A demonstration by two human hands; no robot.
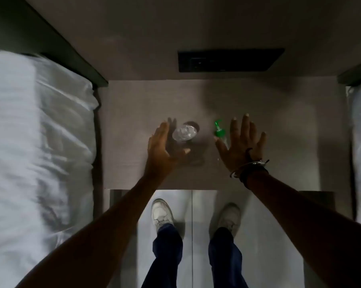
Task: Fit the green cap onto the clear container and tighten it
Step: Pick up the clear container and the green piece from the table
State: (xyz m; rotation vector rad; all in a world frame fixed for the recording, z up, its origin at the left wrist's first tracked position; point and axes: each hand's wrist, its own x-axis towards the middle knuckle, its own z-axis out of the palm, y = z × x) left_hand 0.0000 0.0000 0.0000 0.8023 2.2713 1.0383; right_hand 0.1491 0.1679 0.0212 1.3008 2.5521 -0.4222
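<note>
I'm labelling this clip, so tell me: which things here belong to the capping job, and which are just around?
Part of the job:
- clear container, standing on the table
- green cap with pump, lying on the table
- left hand, open beside the container
- right hand, open beside the cap

Just around:
- black panel on the wall
- white bedding
- wrist bangle

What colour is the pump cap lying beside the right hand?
Bright green, seen in the head view: the pump cap lies on the table.
</note>
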